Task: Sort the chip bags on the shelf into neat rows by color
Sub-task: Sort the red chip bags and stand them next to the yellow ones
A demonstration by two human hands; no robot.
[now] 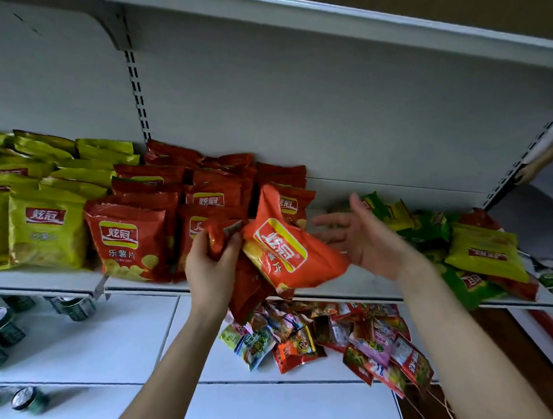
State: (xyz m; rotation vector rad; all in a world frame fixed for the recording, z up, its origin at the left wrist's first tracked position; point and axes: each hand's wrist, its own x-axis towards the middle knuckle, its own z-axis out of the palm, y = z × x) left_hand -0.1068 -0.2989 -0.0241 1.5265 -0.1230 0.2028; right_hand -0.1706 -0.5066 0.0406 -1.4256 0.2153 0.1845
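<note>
My left hand [213,265] grips the top of red chip bags in front of the shelf edge [365,287]; a bright orange-red bag [286,249] tilts across them, a darker red one [246,292] hangs below. My right hand [364,237] is spread open just right of the orange-red bag, palm facing it, apart from it. Standing red bags [129,239] fill the shelf's middle in rows. Yellow-green bags [47,230] stand in rows at the left. A loose heap of yellow, green and red bags [483,252] lies at the right.
The shelf above [325,16] overhangs. On the lower shelf lies a heap of small mixed snack packets [320,336]. Cans [75,305] stand on the lower left shelves. Bare shelf shows between the red rows and the right heap.
</note>
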